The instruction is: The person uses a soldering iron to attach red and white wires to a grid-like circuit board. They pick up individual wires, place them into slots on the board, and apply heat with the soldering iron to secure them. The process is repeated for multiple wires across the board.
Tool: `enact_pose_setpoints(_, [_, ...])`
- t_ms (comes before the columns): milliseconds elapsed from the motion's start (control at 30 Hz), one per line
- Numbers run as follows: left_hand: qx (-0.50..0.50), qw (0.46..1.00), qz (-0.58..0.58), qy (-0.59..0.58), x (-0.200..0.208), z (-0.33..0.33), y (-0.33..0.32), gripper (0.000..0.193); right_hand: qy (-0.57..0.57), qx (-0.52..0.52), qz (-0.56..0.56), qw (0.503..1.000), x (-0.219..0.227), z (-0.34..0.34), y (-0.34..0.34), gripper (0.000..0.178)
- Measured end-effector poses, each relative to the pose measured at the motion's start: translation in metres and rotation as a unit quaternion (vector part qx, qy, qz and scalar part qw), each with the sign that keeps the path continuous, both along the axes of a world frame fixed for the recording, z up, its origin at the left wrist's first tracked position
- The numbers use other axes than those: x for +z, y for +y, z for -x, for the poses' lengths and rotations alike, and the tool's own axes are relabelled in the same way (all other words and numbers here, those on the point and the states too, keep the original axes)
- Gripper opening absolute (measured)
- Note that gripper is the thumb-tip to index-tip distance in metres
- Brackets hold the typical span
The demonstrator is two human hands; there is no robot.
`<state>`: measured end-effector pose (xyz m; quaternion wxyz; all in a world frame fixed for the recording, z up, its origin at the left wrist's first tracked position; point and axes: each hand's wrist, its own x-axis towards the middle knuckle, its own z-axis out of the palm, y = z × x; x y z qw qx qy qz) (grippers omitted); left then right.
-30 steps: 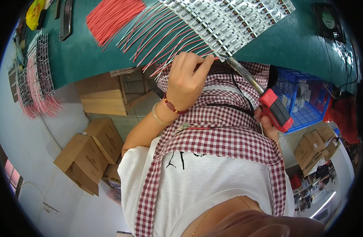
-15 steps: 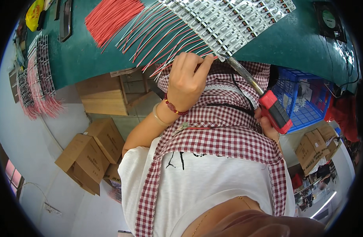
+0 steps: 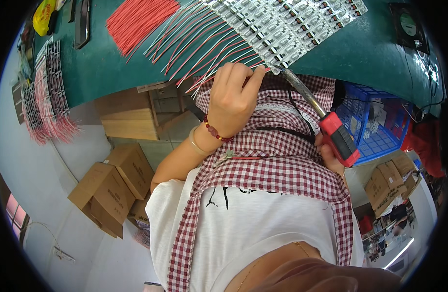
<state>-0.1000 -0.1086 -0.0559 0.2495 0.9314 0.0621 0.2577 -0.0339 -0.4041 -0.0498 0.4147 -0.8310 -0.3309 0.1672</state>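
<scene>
My right hand (image 3: 330,155) is wrapped round the red and black handle of a soldering iron (image 3: 308,97). The iron's tip meets the near corner of a panel of small circuit boards (image 3: 282,31), which lies on the green bench. My left hand (image 3: 232,97) is closed in a pinch at that corner, on a thin red wire (image 3: 263,64) running toward the panel. Where the wire end meets the board is too small to make out. Red and white wires (image 3: 199,41) fan out leftward from the panel's left edge.
A pile of red wires (image 3: 136,24) lies on the green bench (image 3: 365,58). Wired board strips (image 3: 51,87) hang over its left end. A blue plastic crate (image 3: 375,121) stands at the right below the bench, cardboard boxes (image 3: 107,190) at lower left. A black fan-like device (image 3: 408,27) sits far right.
Very little differs. The iron's tip has shifted slightly to the right at the panel's corner; my left hand keeps its pinch in nearly the same place.
</scene>
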Motion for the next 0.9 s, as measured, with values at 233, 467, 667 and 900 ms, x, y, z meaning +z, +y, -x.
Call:
enact_pose_setpoints(233, [0.004, 1.000, -0.002, 0.004, 0.002, -0.001, 0.000, 0.031, 0.048, -0.016, -0.028, 0.998, 0.000, 0.002, -0.005, 0.011])
enact_pose_setpoints(467, [0.007, 1.000, -0.006, 0.009, 0.002, 0.000, -0.001, 0.030, 0.017, 0.013, -0.033, 0.999, 0.013, -0.009, 0.019, 0.015])
enact_pose_setpoints(667, [0.008, 1.000, -0.005, 0.009, 0.002, -0.002, -0.001, 0.027, -0.009, -0.020, 0.011, 1.000, -0.002, 0.002, -0.004, 0.015])
enact_pose_setpoints(900, [0.022, 0.999, -0.017, 0.028, 0.008, 0.002, -0.002, 0.025, 0.117, -0.020, -0.077, 0.990, 0.002, 0.000, -0.005, 0.018])
